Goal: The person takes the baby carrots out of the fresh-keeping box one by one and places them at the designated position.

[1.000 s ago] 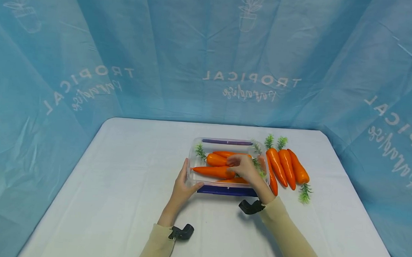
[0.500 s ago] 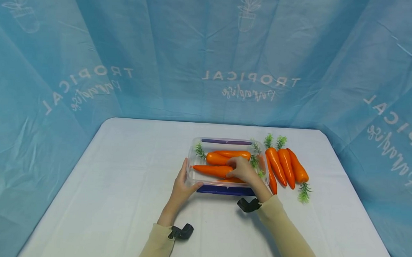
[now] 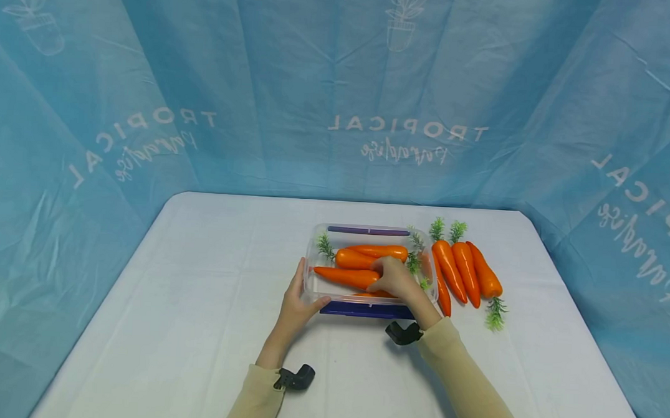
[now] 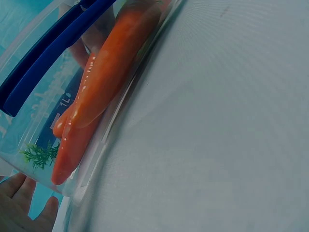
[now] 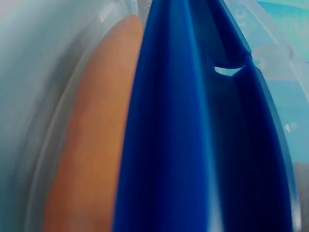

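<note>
A clear, thin-walled plastic rectangular box is standing near the middle of the head view on a smooth white cloth, a dark blue plastic latch running along its near side and a second blue latch showing along its far side. Inside, glossy orange tapering carrots are lying crosswise: a long pointed carrot is aiming its tip at the left wall, a blunt-ended carrot is resting just above it in the frame, a slimmer carrot is lying above that, and a partly hidden carrot is showing along the near wall. Feathery green leaf tufts are filling the box's left and right ends. The right hand is reaching in from the lower right, its thumb and fingers pinching the thick end of the long pointed carrot. The left hand is bracing the box's lower-left corner, thumb and fingers spreading apart. Right of the box, more smooth carrots are lying slanted side by side, the rightmost with its tuft pointing downward. A creased blue curtain printed with white lettering is hanging across the upper frame.
</note>
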A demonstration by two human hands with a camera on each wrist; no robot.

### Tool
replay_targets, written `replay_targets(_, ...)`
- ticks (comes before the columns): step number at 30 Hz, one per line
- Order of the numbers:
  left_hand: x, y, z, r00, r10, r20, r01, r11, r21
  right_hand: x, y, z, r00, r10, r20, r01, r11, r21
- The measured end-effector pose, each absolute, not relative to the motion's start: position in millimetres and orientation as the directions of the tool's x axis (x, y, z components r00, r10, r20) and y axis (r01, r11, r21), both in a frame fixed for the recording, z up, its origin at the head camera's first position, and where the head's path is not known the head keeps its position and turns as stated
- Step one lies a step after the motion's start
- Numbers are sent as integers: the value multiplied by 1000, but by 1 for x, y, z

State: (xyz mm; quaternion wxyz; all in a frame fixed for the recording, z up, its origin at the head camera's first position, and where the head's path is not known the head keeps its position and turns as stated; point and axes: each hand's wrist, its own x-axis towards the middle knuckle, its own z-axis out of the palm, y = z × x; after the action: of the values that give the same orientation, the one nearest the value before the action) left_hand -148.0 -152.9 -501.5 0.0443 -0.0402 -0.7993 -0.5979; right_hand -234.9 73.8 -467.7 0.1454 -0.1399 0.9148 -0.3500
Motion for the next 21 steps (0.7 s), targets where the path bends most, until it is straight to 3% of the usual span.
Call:
replay_targets(5, -148, -154, -502, -993, 14, 115, 114, 276, 954, -235, 73, -467, -918, -351, -183, -142, 723, -676)
replay_targets(13, -149, -154, -503, -993, 11, 117, 115, 273, 955, -234, 77, -469, -931, -351, -100, -181, 682, -709)
replay_targets(21, -148, -153, -503, -991, 10, 131, 129, 274, 953, -232, 79, -469, -942, -320, -101, -121, 604, -788)
